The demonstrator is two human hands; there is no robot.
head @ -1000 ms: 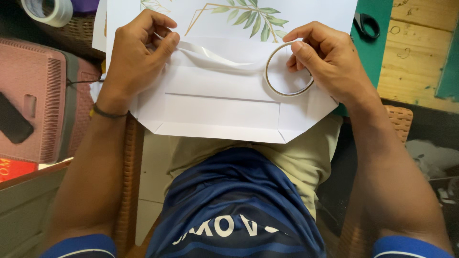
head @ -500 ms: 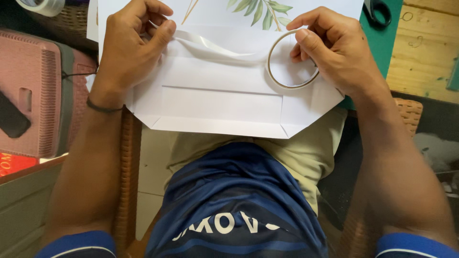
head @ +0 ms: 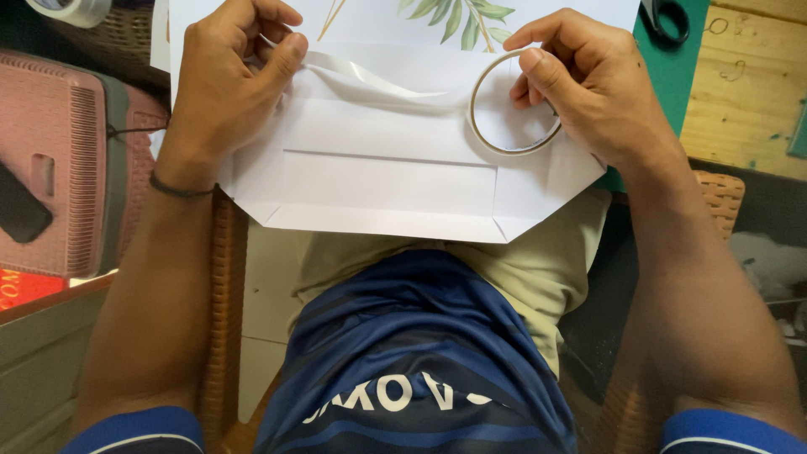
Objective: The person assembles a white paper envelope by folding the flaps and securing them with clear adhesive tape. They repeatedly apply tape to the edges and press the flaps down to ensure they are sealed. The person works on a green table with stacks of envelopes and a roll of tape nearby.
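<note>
Tape strip stretched across the folded base of a white paper bag

The left hand [head: 227,84] pinches the free end of a clear tape strip [head: 378,82] near the left edge of the bag [head: 387,181], while the right hand [head: 588,84] grips the tape roll [head: 513,105], which rests on the paper near the right edge. The strip sags and twists between them, so it could stick to itself or land crooked on the folded flaps. The bag overhangs the person's lap, unsupported at its near edge, so pressing down might crease it. Scissors [head: 664,21] lie on the green surface [head: 685,76] beyond the bag's far right corner.
</note>
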